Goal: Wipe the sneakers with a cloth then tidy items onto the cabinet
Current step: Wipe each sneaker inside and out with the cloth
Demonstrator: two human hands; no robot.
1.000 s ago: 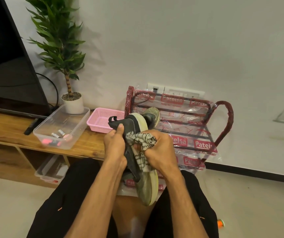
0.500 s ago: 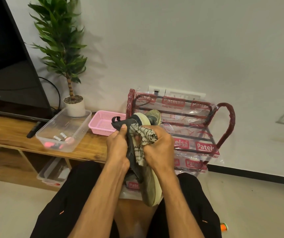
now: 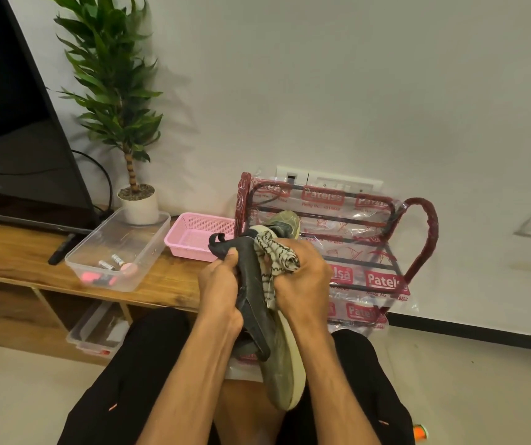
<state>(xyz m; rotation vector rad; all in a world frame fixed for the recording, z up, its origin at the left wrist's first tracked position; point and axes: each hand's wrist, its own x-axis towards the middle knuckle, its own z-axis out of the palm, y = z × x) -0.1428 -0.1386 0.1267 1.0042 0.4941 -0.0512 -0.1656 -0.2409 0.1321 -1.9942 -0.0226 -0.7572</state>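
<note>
Well, off to the left of both hands the wooden worktop (image 3: 17, 252) is stretching away, and just behind them a plastic-wrapped rack (image 3: 418, 239) is standing against the wall. Between the hands the sneaker (image 3: 285, 364) is hanging toe-down over the lap, its cream sole facing right. The left hand (image 3: 222, 290) is gripping the dark heel end, while the right hand (image 3: 306, 284) is bunching the patterned cloth (image 3: 278, 255) against the upper, so both are clamped and close together. The shoe is probably light, stiff-soled and soft above, so the heel is looking the soundest hold; the limp cloth is wanting a full fist.
</note>
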